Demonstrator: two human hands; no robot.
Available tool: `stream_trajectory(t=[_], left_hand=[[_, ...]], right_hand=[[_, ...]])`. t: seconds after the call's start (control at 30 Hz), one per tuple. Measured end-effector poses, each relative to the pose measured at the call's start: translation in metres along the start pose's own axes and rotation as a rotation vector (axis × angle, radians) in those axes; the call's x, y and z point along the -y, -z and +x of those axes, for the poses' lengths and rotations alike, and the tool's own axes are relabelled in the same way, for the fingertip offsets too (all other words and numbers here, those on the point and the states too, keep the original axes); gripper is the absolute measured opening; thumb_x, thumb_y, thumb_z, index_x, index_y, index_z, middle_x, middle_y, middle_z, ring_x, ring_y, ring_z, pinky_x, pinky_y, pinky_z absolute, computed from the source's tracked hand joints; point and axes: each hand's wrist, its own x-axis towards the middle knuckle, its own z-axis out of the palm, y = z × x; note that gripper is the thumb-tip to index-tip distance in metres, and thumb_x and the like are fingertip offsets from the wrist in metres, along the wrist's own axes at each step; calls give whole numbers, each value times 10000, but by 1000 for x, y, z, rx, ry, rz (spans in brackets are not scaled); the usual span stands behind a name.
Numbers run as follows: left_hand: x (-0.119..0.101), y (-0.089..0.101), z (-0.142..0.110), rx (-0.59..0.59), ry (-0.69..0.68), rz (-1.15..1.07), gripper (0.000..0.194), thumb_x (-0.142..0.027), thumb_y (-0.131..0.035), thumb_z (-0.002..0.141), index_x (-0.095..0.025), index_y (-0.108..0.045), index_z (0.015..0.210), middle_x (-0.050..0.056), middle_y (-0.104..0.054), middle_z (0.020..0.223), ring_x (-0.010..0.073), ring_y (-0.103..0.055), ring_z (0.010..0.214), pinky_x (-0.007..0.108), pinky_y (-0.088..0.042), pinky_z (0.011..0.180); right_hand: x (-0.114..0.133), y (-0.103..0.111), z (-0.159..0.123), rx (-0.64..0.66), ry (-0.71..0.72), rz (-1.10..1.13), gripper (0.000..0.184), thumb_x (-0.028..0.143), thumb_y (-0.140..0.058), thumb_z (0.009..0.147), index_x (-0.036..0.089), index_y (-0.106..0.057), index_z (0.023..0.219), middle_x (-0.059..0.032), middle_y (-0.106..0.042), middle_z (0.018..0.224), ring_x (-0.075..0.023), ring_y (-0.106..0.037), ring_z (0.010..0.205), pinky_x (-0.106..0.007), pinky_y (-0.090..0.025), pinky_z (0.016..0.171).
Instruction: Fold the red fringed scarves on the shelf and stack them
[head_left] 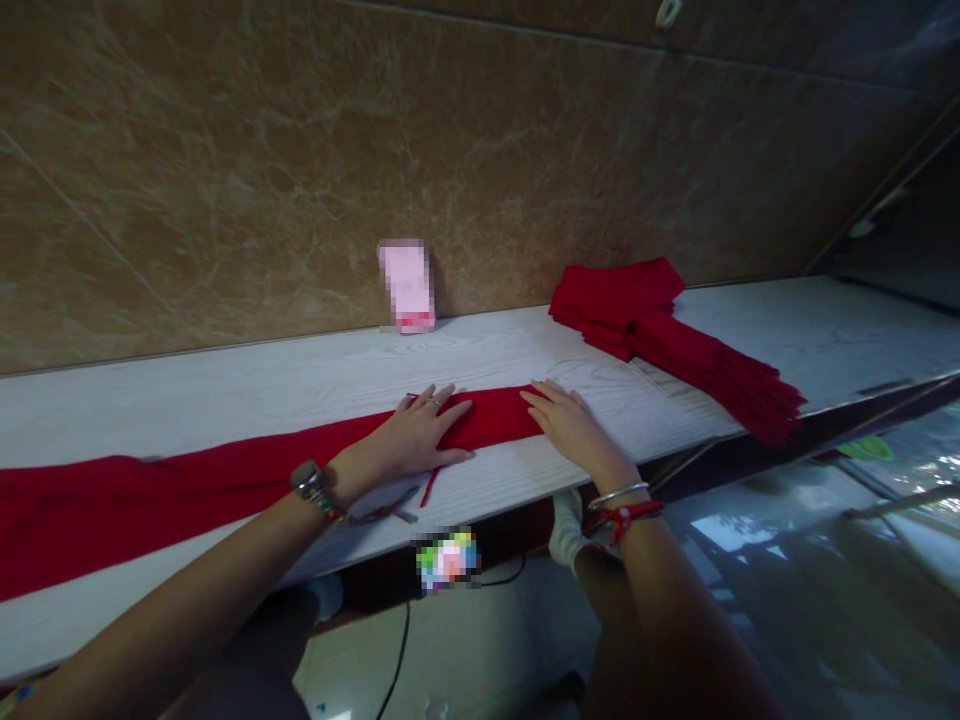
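A long strip of red cloth [210, 480], likely a scarf, stretches along the white wood-grain bench [480, 350] and runs out of view on the left. My left hand [412, 430] lies flat on the strip with its fingers spread; a watch and a beaded bracelet are on that wrist. At the strip's right end rests my right hand [566, 425], fingers stretched over the cloth edge and not wrapped round it. Behind it to the right, a folded red scarf [619, 300] lies in a pile, its fringe [750, 385] reaching the bench's front edge.
A pink, blurred-out item [409, 285] leans on the brown marbled wall [480, 150] behind the bench. Below the front edge is a colourful blurred patch [448, 560]. A dark cable [397, 660] trails over the tiled floor, near a foot in a white sock [568, 530].
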Motion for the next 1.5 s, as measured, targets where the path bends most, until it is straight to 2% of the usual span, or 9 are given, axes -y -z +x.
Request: stream_trajectory(t=[0.17, 0.33, 0.47, 0.67, 0.77, 0.93, 1.1, 1.3, 1.5], left_hand=[[-12, 9, 18, -40, -199, 205, 339, -256, -503, 872, -88, -605, 1149, 177, -655, 1109, 270, -604, 1031, 408, -396, 950], [-10, 25, 29, 47, -279, 242, 239, -139, -478, 843, -93, -648, 1005, 133, -708, 885, 215, -649, 822, 335, -449, 816], [6, 41, 35, 169, -210, 48, 288, -190, -475, 859, -123, -607, 1106, 103, -705, 926, 180, -640, 792, 263, -462, 716], [24, 50, 47, 249, -125, -124, 425, -149, -467, 833, -146, -518, 1255, 80, -678, 1091, 157, -622, 911, 233, -448, 805], [18, 46, 42, 211, -87, -144, 412, -189, -435, 867, -152, -510, 1271, 90, -684, 1074, 168, -630, 893, 249, -452, 792], [-13, 28, 29, 75, -50, -50, 557, -475, -546, 832, -124, -506, 1262, 155, -677, 1045, 249, -635, 885, 324, -472, 737], [-22, 19, 34, -19, -40, 28, 294, -191, -462, 881, -124, -601, 1131, 139, -685, 1031, 216, -640, 886, 306, -464, 745], [-8, 28, 36, 46, -82, -131, 239, -186, -486, 881, -142, -674, 1022, 91, -720, 961, 165, -646, 805, 266, -464, 750], [-8, 29, 32, 37, -157, -117, 281, -170, -423, 921, -160, -653, 1082, 67, -721, 990, 133, -651, 800, 235, -462, 746]], right_hand=[[0, 7, -2, -14, 151, -6, 320, 151, -441, 902, 196, -671, 1120, -107, -517, 1373, -239, -363, 1338, -503, -268, 1094], [3, 8, -6, 10, 273, -32, 284, 258, -568, 853, 224, -678, 1113, -89, -514, 1377, -284, -348, 1343, -554, -262, 1091], [4, 4, -2, 5, 278, -59, 281, 148, -528, 841, 204, -693, 1062, -93, -568, 1311, -266, -378, 1324, -531, -253, 1106], [-3, 0, 11, 4, 249, 113, 271, 96, -474, 834, 165, -683, 992, -104, -621, 1190, -237, -465, 1245, -480, -324, 1074], [-10, -1, 20, 19, 255, 222, 225, 129, -477, 853, 156, -683, 940, -102, -632, 1110, -216, -536, 1134, -424, -395, 1018], [-16, -5, 33, 28, 248, 275, 199, 145, -486, 860, 153, -683, 838, -90, -624, 993, -184, -577, 946, -356, -460, 912], [-16, -3, 27, -12, 256, 235, 140, 162, -538, 841, 172, -677, 850, -78, -598, 1003, -198, -558, 980, -376, -452, 933], [-8, 11, 5, -140, 275, 169, 264, 118, -647, 746, 206, -616, 993, -79, -576, 1075, -243, -526, 1072, -442, -437, 966], [-4, 10, -3, -245, 300, 143, 101, 152, -609, 802, 225, -654, 855, -67, -611, 1001, -239, -564, 1027, -467, -449, 950]])
